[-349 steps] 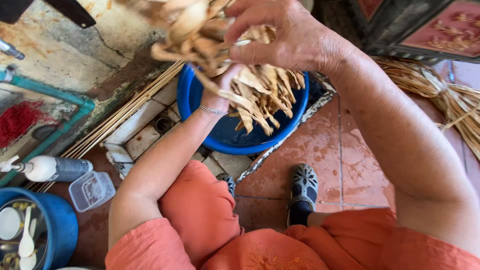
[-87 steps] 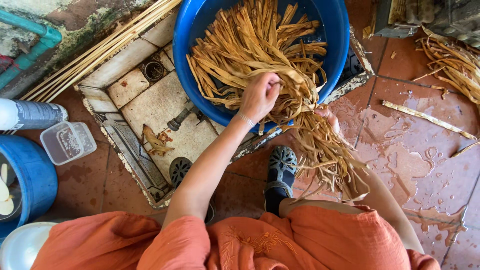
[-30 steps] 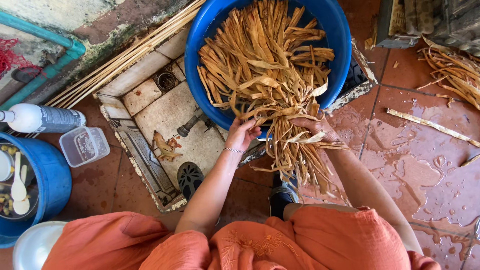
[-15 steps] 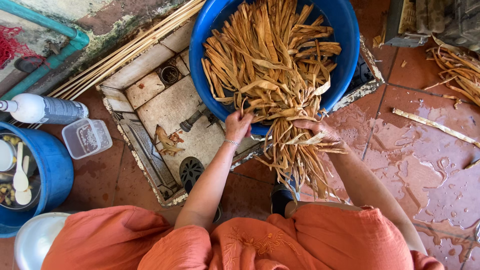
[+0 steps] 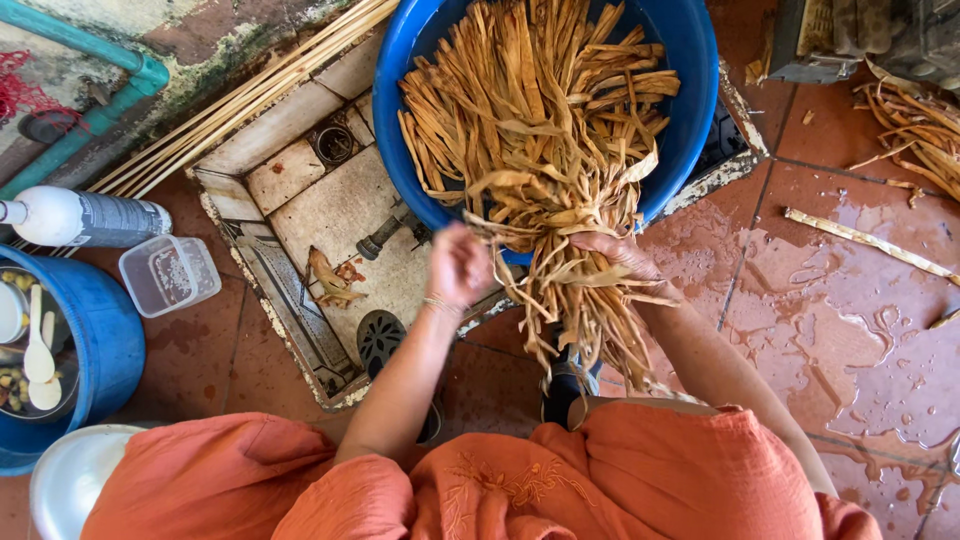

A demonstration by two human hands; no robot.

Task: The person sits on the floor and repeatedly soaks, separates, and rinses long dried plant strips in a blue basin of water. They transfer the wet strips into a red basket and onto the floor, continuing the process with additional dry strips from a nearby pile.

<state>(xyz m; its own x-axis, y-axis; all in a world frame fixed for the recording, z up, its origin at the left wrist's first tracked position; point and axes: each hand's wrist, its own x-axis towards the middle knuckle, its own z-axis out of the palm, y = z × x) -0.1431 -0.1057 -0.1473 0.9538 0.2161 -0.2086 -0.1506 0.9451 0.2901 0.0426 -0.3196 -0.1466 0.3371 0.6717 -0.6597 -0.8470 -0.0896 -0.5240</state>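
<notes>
Over the basin rim: we see our left hand (image 5: pixel 458 265) closed around the near ends of the strips, and our right hand (image 5: pixel 622 258) grasping a bunch of strips (image 5: pixel 580 300) that hangs down towards 6 o'clock.
Hands: two, both ours, nearly touching across the bunch.
Basins: one large blue basin (image 5: pixel 690 90) at 12 o'clock, heaped with tan strips; the bunch spills over its near rim.
Buckets: one blue bucket (image 5: pixel 105 350) at 9 o'clock, holding two white spoons.
Bottles: one white bottle (image 5: pixel 85 217) lying on its side at 10 o'clock.
Boxes: one clear plastic box (image 5: pixel 170 275) just beside the bucket.
Drain pit: one tiled pit (image 5: pixel 330 215) under the basin's left side; its raised edge runs from 11 to 7 o'clock.
Open room: wet red floor tiles (image 5: pixel 840 330) at 3 o'clock give us the widest free space.
In the way: our orange-clad knees close off 6 o'clock, and loose strips (image 5: pixel 915 125) lie at 2 o'clock.
</notes>
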